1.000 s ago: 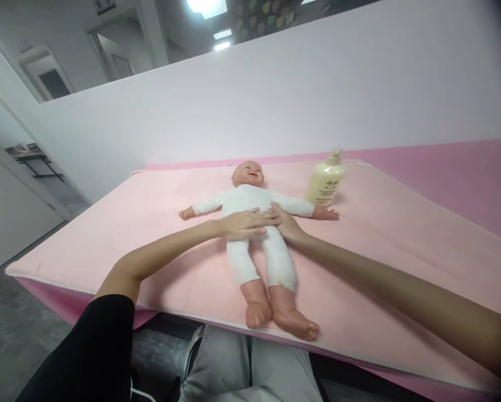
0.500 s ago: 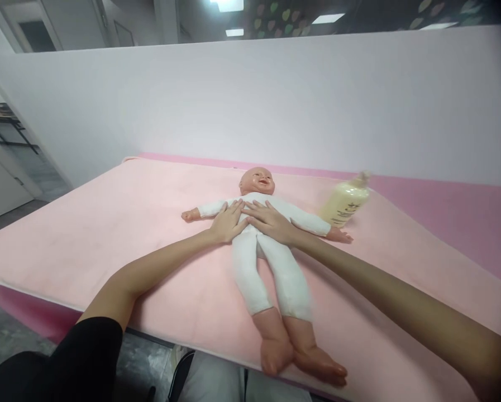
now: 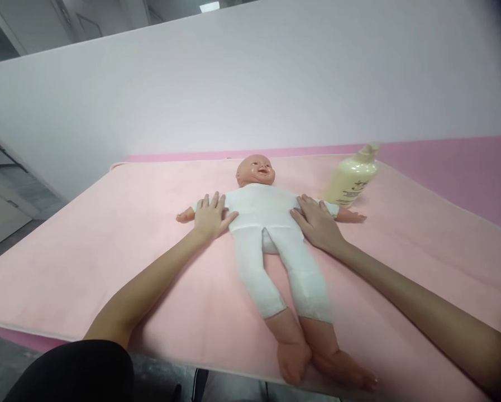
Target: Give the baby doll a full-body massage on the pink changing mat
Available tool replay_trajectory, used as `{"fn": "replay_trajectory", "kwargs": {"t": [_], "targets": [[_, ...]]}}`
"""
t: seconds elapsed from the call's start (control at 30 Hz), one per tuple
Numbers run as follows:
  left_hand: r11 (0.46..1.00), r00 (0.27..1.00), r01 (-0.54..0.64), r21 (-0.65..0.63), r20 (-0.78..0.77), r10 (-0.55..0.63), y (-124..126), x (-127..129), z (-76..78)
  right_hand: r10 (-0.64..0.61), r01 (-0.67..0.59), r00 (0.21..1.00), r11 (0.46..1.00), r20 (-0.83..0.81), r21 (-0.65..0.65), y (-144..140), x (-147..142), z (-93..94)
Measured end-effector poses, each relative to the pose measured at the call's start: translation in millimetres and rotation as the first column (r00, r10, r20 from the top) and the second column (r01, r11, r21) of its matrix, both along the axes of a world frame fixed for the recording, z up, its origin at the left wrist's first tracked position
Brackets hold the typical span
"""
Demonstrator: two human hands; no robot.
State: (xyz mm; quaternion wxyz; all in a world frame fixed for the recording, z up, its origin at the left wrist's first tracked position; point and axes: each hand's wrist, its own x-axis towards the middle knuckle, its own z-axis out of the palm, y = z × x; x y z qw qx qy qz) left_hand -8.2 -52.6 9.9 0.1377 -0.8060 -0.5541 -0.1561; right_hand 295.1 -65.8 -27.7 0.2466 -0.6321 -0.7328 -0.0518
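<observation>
A baby doll (image 3: pixel 263 206) with a white cloth body lies on its back, head away from me and feet toward the near edge. My left hand (image 3: pixel 211 216) rests over the doll's arm and the side of its chest on the left, fingers spread and thumb out. On the right, my right hand (image 3: pixel 318 223) lies flat across the other arm close to the chest, its fingers extended. Both palms face down and neither hand grasps anything. Parts of the doll's arms are hidden beneath them.
A pale yellow pump bottle (image 3: pixel 353 177) stands just beyond the doll's arm on the right. Under everything is a pink cloth (image 3: pixel 158 190) covering the table. Behind the table rises a white partition (image 3: pixel 233 84).
My hands have slid apart from the middle of the doll's chest, left hand to the left and right hand to the right, out over its arms. The view has tilted.
</observation>
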Motion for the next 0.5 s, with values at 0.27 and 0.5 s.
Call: {"fn": "replay_trajectory", "kwargs": {"t": [0.27, 0.5], "targets": [[0.998, 0.999, -0.04, 0.042, 0.009, 0.04, -9.0, -8.9, 1.8, -0.202, 0.191, 0.96, 0.979, 0.195, 0.074, -20.6, 15.8, -3.1], [0.993, 0.993, -0.113, 0.021, -0.034, 0.113, -7.9, -4.7, 2.5, -0.257, 0.233, 0.95, 0.961, 0.177, 0.148, -19.4, 18.4, -1.8]]}}
